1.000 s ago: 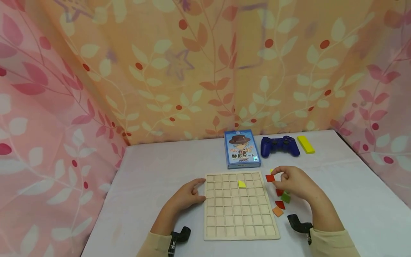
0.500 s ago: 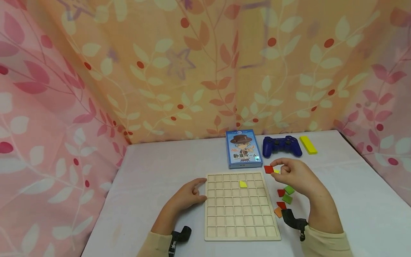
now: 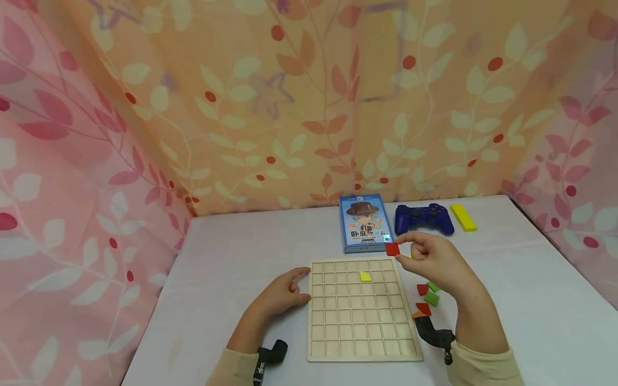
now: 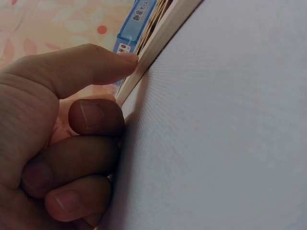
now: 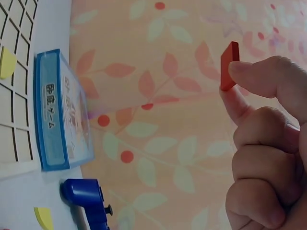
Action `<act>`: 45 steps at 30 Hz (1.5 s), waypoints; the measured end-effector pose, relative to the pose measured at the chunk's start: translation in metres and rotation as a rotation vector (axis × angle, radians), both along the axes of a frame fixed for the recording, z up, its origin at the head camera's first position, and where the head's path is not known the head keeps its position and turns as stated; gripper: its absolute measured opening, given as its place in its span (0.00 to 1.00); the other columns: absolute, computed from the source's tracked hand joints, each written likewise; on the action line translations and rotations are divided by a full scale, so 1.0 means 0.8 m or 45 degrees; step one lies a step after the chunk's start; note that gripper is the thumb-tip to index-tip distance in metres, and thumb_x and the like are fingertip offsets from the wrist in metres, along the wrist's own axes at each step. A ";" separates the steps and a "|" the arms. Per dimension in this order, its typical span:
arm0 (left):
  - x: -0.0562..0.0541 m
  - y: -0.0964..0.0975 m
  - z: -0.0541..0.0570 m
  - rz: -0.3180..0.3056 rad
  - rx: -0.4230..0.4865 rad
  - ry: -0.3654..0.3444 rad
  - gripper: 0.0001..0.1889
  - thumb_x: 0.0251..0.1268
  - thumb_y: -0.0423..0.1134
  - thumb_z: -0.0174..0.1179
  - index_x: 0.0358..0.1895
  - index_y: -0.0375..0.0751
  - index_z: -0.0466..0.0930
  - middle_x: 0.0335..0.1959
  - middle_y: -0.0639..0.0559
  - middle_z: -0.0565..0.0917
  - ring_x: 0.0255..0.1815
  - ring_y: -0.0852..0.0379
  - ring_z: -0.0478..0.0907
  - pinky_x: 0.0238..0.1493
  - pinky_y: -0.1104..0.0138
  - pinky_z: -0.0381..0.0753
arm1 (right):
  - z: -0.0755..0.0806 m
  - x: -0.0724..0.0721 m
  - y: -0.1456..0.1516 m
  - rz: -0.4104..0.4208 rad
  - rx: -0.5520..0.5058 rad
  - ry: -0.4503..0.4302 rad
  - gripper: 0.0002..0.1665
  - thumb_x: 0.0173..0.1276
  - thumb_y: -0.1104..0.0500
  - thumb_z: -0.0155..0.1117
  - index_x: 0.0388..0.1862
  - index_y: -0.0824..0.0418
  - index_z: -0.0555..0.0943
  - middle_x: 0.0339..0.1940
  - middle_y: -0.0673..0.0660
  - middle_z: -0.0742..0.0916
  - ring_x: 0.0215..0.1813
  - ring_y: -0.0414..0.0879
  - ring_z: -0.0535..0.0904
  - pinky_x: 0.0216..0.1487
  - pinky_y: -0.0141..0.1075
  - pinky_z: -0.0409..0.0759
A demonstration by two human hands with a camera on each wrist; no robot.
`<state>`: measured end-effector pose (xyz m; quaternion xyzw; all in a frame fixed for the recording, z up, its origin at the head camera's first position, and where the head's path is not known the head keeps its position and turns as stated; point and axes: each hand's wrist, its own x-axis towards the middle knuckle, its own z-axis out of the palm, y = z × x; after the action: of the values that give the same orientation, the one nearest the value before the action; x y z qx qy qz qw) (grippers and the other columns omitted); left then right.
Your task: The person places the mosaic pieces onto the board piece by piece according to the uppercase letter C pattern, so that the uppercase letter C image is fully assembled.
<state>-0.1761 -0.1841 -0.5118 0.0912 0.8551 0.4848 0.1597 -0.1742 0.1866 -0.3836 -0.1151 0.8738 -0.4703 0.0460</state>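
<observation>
My right hand (image 3: pixel 432 262) pinches a red square tile (image 3: pixel 392 249) between thumb and index finger. The tile is raised past the board's top right corner, in front of the blue box. In the right wrist view the red tile (image 5: pixel 229 67) is seen nearly edge-on, the other fingers curled below. A wooden grid board (image 3: pixel 357 317) lies flat, with one yellow rounded piece (image 3: pixel 365 276) in an upper cell. Along its left edge, my left hand (image 3: pixel 277 294) touches the rim with thumb and index finger spread apart; its other fingers are curled in the left wrist view.
Loose red (image 3: pixel 422 309), green (image 3: pixel 432 298) and orange pieces lie right of the board, the orange partly hidden by the wrist camera. Another yellow piece (image 5: pixel 43 218) lies near the right hand. Behind stand a blue card box (image 3: pixel 365 224), a blue game controller (image 3: pixel 425 219) and a yellow block (image 3: pixel 463 217).
My right hand has moved up and leftward with the red tile, from beside the board to in front of the blue box. My left hand stays at the board's edge.
</observation>
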 end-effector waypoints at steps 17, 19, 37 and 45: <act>0.000 0.000 0.004 -0.015 0.000 0.009 0.37 0.64 0.38 0.71 0.76 0.44 0.68 0.14 0.59 0.67 0.15 0.62 0.61 0.21 0.69 0.63 | -0.015 -0.011 -0.045 0.098 -0.063 0.078 0.17 0.66 0.62 0.73 0.54 0.62 0.84 0.16 0.47 0.63 0.19 0.41 0.56 0.25 0.37 0.65; -0.001 0.000 0.003 -0.014 -0.006 0.013 0.37 0.63 0.39 0.71 0.76 0.44 0.68 0.14 0.59 0.67 0.15 0.62 0.61 0.21 0.69 0.63 | -0.020 -0.013 -0.051 0.109 -0.067 0.061 0.17 0.67 0.61 0.73 0.54 0.61 0.84 0.16 0.47 0.63 0.19 0.41 0.56 0.28 0.37 0.69; 0.000 0.000 0.005 0.001 -0.027 0.011 0.37 0.63 0.40 0.71 0.75 0.46 0.69 0.14 0.59 0.67 0.15 0.62 0.62 0.21 0.68 0.63 | -0.082 -0.041 -0.088 0.112 0.214 0.019 0.14 0.63 0.57 0.76 0.48 0.57 0.88 0.15 0.47 0.71 0.18 0.41 0.63 0.23 0.35 0.61; 0.000 0.001 0.005 -0.003 -0.013 0.006 0.37 0.63 0.38 0.71 0.75 0.44 0.68 0.14 0.59 0.67 0.15 0.62 0.62 0.20 0.68 0.63 | -0.100 -0.046 -0.093 0.107 0.336 -0.012 0.15 0.62 0.57 0.76 0.47 0.57 0.90 0.17 0.49 0.74 0.22 0.43 0.69 0.26 0.37 0.65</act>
<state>-0.1757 -0.1836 -0.5078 0.0924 0.8579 0.4799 0.1586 -0.2107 0.1121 -0.4638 -0.1425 0.9221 -0.3496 0.0844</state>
